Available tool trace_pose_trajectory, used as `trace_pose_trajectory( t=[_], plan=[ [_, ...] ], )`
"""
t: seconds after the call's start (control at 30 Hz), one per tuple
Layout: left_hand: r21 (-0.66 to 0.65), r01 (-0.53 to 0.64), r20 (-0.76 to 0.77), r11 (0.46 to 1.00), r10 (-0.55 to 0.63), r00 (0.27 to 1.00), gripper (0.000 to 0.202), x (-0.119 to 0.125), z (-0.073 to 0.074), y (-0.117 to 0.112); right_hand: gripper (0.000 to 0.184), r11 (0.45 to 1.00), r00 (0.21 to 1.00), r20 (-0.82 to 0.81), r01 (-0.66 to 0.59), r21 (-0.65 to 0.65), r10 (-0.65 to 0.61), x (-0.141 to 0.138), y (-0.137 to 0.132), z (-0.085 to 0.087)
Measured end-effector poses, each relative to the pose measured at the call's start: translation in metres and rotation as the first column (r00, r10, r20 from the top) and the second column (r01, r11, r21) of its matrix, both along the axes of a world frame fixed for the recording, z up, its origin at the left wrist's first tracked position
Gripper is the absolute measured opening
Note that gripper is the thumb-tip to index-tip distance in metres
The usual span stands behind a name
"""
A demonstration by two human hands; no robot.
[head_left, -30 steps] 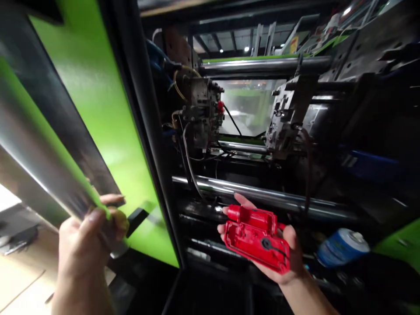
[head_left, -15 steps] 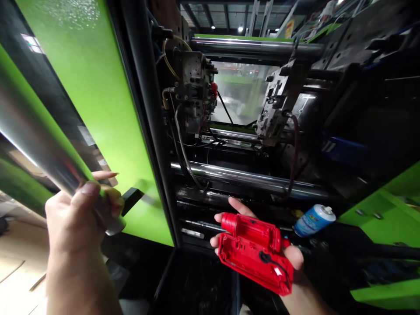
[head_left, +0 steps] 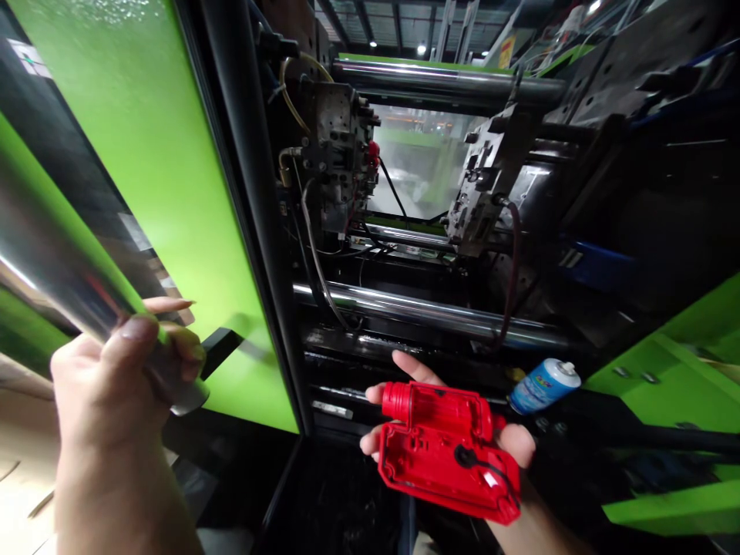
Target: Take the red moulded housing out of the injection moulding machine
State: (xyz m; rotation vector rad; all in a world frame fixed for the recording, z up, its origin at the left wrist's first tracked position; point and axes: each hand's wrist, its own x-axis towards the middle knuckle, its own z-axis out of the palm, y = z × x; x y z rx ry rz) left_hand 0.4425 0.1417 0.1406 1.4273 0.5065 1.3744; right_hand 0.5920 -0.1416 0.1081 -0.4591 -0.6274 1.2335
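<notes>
Hands work apart, one at each side of the open machine bay. Left hand [head_left: 116, 370] is clamped on the lower end of a polished steel door handle bar [head_left: 63, 270], thumb on top, fingers wrapped behind it. That bar is mounted on the green sliding guard door [head_left: 167, 193]. Right hand [head_left: 456, 439], palm up, cradles a red moulded plastic housing [head_left: 448, 451], open side upward, fingers showing beyond its far edge. Housing sits low and centre, in front of the chrome tie bar [head_left: 416, 308]. Behind the tie bar, two steel mould halves [head_left: 341, 154] stand separated. Blue-and-white spray can [head_left: 543, 385] lies on its side just right of the housing, not touching it.
</notes>
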Motion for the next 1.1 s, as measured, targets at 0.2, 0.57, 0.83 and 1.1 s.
trace_pose_trajectory(
  t=[0.2,0.57,0.83,1.1],
  plan=[
    [0.015,-0.014,-0.004,1.0,0.014,1.0,0.037,-0.0034,-0.0037,0.0041,0.103,1.0,0.999,-0.035,-0.021,0.019,0.022,-0.0003,0.0042,0.0001],
    [0.025,-0.02,-0.005,0.999,0.02,1.0,0.037,-0.0003,-0.0038,0.0025,0.1,0.999,0.999,-0.029,-0.035,0.033,0.036,-0.0005,0.0069,-0.0007],
    [0.062,0.008,0.0,0.998,-0.008,1.0,0.037,0.0015,0.0002,0.0007,0.1,0.997,0.998,-0.029,-0.046,0.062,0.048,0.0029,0.0054,0.0],
    [0.091,0.052,0.017,0.995,-0.054,0.998,0.037,0.0027,-0.001,0.0042,0.105,1.0,1.0,-0.003,-0.009,-0.014,0.009,0.0027,0.0011,-0.001]
  ],
)
